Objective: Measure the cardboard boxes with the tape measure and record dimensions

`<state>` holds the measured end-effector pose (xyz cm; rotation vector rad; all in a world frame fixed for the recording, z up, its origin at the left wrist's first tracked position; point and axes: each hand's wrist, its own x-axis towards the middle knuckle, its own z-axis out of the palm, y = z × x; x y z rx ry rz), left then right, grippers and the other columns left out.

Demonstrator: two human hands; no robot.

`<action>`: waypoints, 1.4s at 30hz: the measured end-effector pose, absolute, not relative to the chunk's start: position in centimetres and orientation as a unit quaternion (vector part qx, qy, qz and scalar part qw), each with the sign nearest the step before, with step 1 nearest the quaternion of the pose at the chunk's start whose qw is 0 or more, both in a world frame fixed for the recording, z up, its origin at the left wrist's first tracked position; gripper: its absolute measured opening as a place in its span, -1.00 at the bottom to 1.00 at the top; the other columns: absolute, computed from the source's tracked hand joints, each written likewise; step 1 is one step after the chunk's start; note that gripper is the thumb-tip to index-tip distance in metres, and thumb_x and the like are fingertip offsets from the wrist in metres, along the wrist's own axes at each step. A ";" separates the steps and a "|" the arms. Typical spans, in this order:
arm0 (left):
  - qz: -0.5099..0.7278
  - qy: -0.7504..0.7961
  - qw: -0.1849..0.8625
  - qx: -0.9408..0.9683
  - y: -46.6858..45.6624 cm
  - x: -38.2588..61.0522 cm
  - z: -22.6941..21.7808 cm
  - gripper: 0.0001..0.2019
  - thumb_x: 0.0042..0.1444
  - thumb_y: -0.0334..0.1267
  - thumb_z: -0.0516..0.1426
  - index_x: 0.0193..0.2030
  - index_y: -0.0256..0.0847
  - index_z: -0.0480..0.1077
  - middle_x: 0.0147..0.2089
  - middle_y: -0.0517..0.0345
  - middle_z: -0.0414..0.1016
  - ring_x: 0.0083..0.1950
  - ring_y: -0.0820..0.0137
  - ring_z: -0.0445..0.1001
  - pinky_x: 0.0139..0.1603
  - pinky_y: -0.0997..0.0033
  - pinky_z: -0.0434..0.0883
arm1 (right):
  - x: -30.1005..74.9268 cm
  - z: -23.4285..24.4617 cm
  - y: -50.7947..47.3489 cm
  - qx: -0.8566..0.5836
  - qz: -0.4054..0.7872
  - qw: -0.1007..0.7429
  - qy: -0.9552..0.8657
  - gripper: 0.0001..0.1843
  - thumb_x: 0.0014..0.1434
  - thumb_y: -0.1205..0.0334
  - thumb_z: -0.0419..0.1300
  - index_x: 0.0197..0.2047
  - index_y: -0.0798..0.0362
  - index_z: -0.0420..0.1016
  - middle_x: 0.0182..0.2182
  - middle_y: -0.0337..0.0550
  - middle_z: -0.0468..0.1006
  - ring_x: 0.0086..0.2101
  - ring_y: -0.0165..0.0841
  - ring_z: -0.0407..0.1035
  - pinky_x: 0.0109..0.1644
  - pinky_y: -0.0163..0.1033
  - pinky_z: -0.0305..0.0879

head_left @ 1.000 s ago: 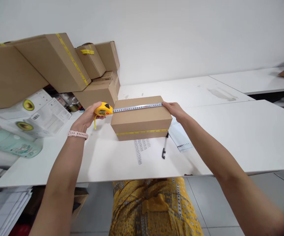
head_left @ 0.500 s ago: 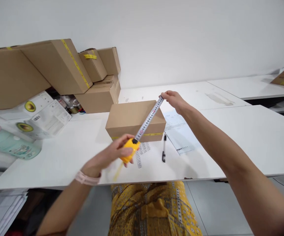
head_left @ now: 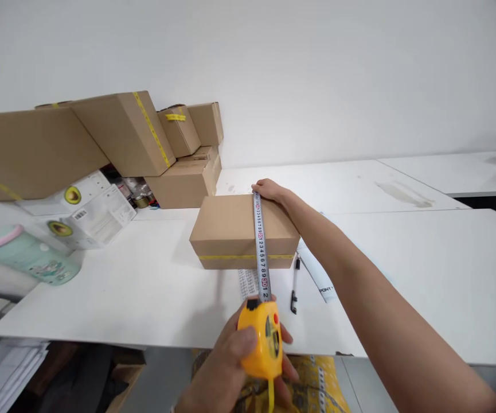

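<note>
A yellow tape measure (head_left: pixel 261 338) is gripped in my left hand (head_left: pixel 230 358), close to me, past the table's front edge. Its silver blade (head_left: pixel 260 246) runs away from me over the top of a brown cardboard box (head_left: pixel 230 221). At the box's far edge, my right hand (head_left: pixel 268 189) pinches the blade's end. Yellow tape (head_left: pixel 226 257) crosses the box's front face. A sheet with printed rows (head_left: pixel 248 282) lies partly under the blade, in front of the box. To its right rests a black-capped pen (head_left: pixel 295 284).
Several cardboard boxes (head_left: pixel 183 183) are stacked at the back left, beside white cartons with avocado pictures (head_left: pixel 95 221). A mint-green bottle (head_left: pixel 36 258) lies at the left. Bluish paper (head_left: pixel 316 272) is partly hidden under my right forearm. A wall (head_left: pixel 316 80) stands behind the table.
The blade is pulled out longer and now lies front to back across the box. My left hand has come nearer to me; my right hand has shifted left to the box's far edge.
</note>
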<state>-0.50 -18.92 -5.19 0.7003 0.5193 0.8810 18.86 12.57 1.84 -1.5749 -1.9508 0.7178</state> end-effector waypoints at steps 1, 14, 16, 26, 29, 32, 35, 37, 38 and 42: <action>0.410 0.235 0.823 0.316 -19.6 -0.6 -5.7 -0.39 0.19 0.16 0.25 0.26 -0.11 0.34 -0.04 -0.04 0.51 -0.25 0.22 0.64 -0.35 0.33 0.57 | 18.7 1.4 12.9 -0.581 0.270 0.254 -0.725 -0.73 0.28 0.04 0.16 -0.19 0.05 0.56 -0.12 0.11 0.65 -0.16 -0.08 0.49 -0.04 -0.02 0.37; 0.368 0.260 0.842 0.296 -21.0 0.2 -9.2 -0.33 -0.07 0.14 0.37 0.23 0.15 0.43 0.23 -0.11 0.43 -0.21 0.01 0.66 -0.31 0.08 0.57 | 19.7 0.4 12.8 -0.520 0.280 0.218 -0.777 -0.67 0.21 -0.13 0.20 -0.40 -0.07 0.54 -0.33 -0.14 0.63 -0.29 -0.20 0.43 -0.19 -0.14 0.29; 0.402 0.257 0.830 0.290 -20.8 0.3 -8.4 -0.37 0.03 0.25 0.29 0.21 0.07 0.43 0.24 -0.12 0.40 -0.24 0.13 0.66 -0.33 0.20 0.57 | 19.6 0.5 12.6 -0.518 0.269 0.212 -0.784 -0.66 0.22 -0.12 0.19 -0.41 -0.06 0.51 -0.34 -0.13 0.61 -0.30 -0.21 0.41 -0.19 -0.13 0.27; 0.442 0.256 0.805 0.301 -18.3 -0.4 -5.4 -0.53 0.23 0.13 0.20 0.18 -0.03 0.44 0.09 -0.07 0.46 -0.25 0.23 0.63 -0.46 0.38 0.59 | 19.2 1.1 12.1 -0.518 0.212 0.172 -0.811 -0.66 0.32 -0.02 0.02 -0.25 -0.06 0.56 -0.13 -0.10 0.65 -0.22 -0.17 0.43 -0.09 -0.12 0.22; 0.446 0.269 0.802 0.294 -18.3 -0.4 -4.9 -0.50 0.16 0.14 0.26 0.16 -0.03 0.44 0.03 -0.06 0.47 -0.28 0.24 0.63 -0.50 0.41 0.57 | 19.3 0.8 12.4 -0.520 0.218 0.175 -0.807 -0.66 0.30 -0.06 0.05 -0.28 -0.07 0.56 -0.16 -0.11 0.65 -0.21 -0.15 0.44 -0.08 -0.12 0.23; 0.451 0.280 0.796 0.292 -18.1 0.0 -4.9 -0.47 0.13 0.16 0.27 0.15 -0.05 0.44 0.01 -0.07 0.48 -0.30 0.23 0.63 -0.54 0.43 0.54 | 19.4 0.5 12.6 -0.518 0.229 0.184 -0.803 -0.64 0.29 -0.11 0.09 -0.30 -0.07 0.56 -0.17 -0.09 0.65 -0.21 -0.14 0.45 -0.09 -0.10 0.25; 0.448 0.289 0.788 0.308 -17.6 -0.1 -5.1 -0.49 0.16 0.15 0.24 0.15 -0.07 0.42 0.00 -0.08 0.50 -0.32 0.22 0.64 -0.57 0.44 0.52 | 19.5 0.4 12.6 -0.503 0.292 0.235 -0.779 -0.56 0.31 -0.22 0.09 -0.23 -0.05 0.60 -0.11 -0.06 0.66 -0.19 -0.16 0.46 -0.08 -0.11 0.31; 0.444 0.294 0.780 0.328 -17.3 -0.8 -5.0 -0.47 0.14 0.15 0.26 0.16 -0.06 0.39 -0.03 -0.07 0.51 -0.33 0.22 0.63 -0.56 0.44 0.51 | 19.8 0.6 12.6 -0.483 0.343 0.329 -0.735 -0.47 0.31 -0.30 0.08 -0.13 -0.03 0.60 -0.05 -0.04 0.66 -0.13 -0.19 0.48 -0.04 -0.14 0.35; 0.448 0.296 0.770 0.344 -17.2 -1.4 -4.9 -0.44 0.10 0.16 0.28 0.16 -0.06 0.38 -0.04 -0.06 0.51 -0.33 0.22 0.62 -0.56 0.43 0.52 | 20.1 0.6 12.4 -0.473 0.354 0.393 -0.704 -0.44 0.31 -0.32 0.07 -0.08 -0.01 0.59 -0.04 -0.02 0.65 -0.10 -0.21 0.48 -0.02 -0.16 0.36; 0.535 0.372 0.616 0.443 -16.9 -4.6 -4.3 -0.35 -0.04 0.15 0.38 0.16 -0.03 0.40 0.19 -0.08 0.44 -0.27 0.24 0.57 -0.48 0.34 0.57 | 22.8 -0.1 10.2 -0.494 0.303 0.613 -0.537 -0.39 0.35 -0.33 -0.03 -0.02 0.03 0.52 -0.08 0.02 0.65 -0.12 -0.30 0.49 0.00 -0.19 0.40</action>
